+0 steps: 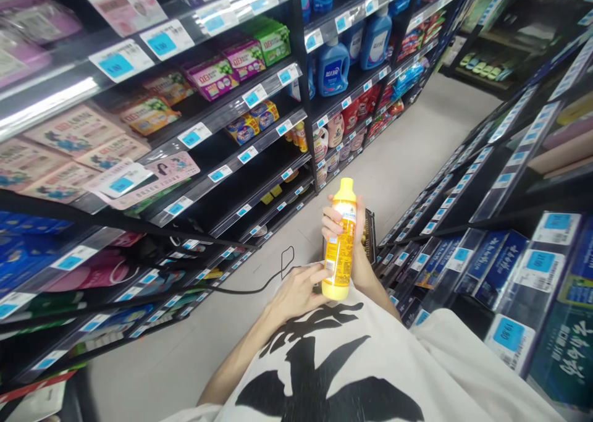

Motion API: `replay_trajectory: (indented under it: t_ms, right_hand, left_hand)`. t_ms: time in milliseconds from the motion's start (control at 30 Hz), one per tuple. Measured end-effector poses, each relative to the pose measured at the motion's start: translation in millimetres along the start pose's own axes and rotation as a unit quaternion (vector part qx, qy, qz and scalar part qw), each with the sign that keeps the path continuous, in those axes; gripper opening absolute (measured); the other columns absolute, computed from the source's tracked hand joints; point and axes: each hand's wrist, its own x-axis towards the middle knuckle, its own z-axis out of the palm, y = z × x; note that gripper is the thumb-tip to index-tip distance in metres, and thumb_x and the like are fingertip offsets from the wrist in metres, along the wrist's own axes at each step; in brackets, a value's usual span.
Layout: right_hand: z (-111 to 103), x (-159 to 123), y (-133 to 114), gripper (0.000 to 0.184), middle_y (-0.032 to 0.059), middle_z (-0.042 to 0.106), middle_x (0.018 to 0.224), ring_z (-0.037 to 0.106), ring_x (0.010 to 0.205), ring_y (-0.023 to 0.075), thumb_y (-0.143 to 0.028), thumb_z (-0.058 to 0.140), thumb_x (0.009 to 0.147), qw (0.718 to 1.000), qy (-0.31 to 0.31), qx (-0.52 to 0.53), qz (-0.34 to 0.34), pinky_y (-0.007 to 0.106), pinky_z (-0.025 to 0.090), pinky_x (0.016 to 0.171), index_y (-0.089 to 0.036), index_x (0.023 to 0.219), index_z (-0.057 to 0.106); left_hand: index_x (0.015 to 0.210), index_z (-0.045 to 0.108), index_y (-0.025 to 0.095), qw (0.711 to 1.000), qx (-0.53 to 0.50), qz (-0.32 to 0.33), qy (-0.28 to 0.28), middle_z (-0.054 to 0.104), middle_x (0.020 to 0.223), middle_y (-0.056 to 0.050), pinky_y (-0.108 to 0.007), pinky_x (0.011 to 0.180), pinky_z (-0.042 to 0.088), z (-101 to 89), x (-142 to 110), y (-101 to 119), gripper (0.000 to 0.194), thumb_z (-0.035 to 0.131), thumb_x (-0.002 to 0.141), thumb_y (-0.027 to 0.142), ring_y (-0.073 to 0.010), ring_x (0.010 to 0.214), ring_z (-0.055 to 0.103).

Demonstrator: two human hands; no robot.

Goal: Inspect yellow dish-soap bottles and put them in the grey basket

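Note:
A yellow plastic bottle point(339, 255) with a printed orange label stands nearly upright in front of my chest, its yellow cap at the top. My right hand point(356, 224) is wrapped round its upper half from behind, the fingertips showing on the left side of the label. Lower down, my left hand point(301, 289) grips the bottle's left side near the base, fingers bent against it. Behind the bottle a dark basket point(369, 236) shows in part; what it holds is mostly hidden.
Shelves of boxed soap point(210, 79) and blue detergent bottles point(332, 68) line the left. On the right, shelves with blue boxes point(500, 267) come close to my arm. Between them runs a grey floor aisle point(403, 162). A black cord point(250, 291) hangs at left.

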Motion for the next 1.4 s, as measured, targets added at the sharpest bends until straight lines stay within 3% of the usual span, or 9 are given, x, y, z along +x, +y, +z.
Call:
replay_trajectory:
  t_ms: [233, 467, 733, 967, 1400]
  right_hand:
    - [5, -5, 1, 0.056, -0.0088, 0.039, 0.058, 0.024, 0.036, 0.0089, -0.071, 0.034, 0.094, 0.999, -0.044, -0.016, -0.003, 0.022, 0.03, 0.035, -0.022, 0.108, 0.056]
    - [5, -2, 0, 0.056, -0.0078, 0.044, 0.06, 0.027, 0.037, 0.0094, -0.07, 0.032, 0.095, 0.997, -0.073, -0.025, 0.001, 0.022, 0.031, 0.036, -0.021, 0.11, 0.056]
    - [5, 1, -1, 0.06, -0.0076, 0.045, 0.059, 0.029, 0.038, 0.0085, -0.073, 0.028, 0.095, 0.997, 0.006, -0.077, 0.017, 0.021, 0.031, 0.037, -0.021, 0.105, 0.056]
    - [4, 5, -2, 0.06, -0.007, 0.046, 0.059, 0.033, 0.039, 0.0092, -0.071, 0.023, 0.096, 0.995, 0.032, -0.091, 0.027, 0.021, 0.033, 0.038, -0.021, 0.103, 0.056]
    - [8, 6, -2, 0.052, -0.0091, 0.045, 0.057, 0.034, 0.04, 0.0069, -0.068, 0.039, 0.096, 0.99, 0.092, -0.098, 0.037, 0.019, 0.033, 0.039, -0.019, 0.097, 0.058]
  left_hand:
    - [0.099, 0.066, 0.022, 0.998, 0.049, 0.026, -0.038, 0.056, 0.077, 0.0, -0.026, 0.058, 0.04, -3.0, -1, 0, 0.019, 0.054, 0.098, 0.037, -0.0144, 0.06, 0.054]
    - [0.095, 0.065, 0.022, 0.998, 0.037, 0.006, -0.052, 0.059, 0.08, 0.0, -0.025, 0.06, 0.041, -6.3, 1, 4, 0.022, 0.054, 0.098, 0.041, -0.0142, 0.062, 0.056]
    - [0.1, 0.064, 0.021, 0.998, -0.013, -0.031, -0.046, 0.064, 0.08, -0.001, -0.025, 0.063, 0.045, -5.5, 2, 4, 0.014, 0.06, 0.094, 0.033, -0.0155, 0.064, 0.059]
    - [0.101, 0.062, 0.021, 0.996, -0.064, -0.049, -0.032, 0.065, 0.08, -0.001, -0.025, 0.063, 0.045, -5.3, 1, 3, 0.013, 0.061, 0.091, 0.03, -0.0148, 0.064, 0.059]
    - [0.091, 0.058, 0.02, 0.992, -0.082, -0.092, -0.037, 0.062, 0.074, 0.002, -0.025, 0.062, 0.043, -8.1, 4, 6, 0.018, 0.067, 0.087, 0.035, -0.0129, 0.061, 0.054]
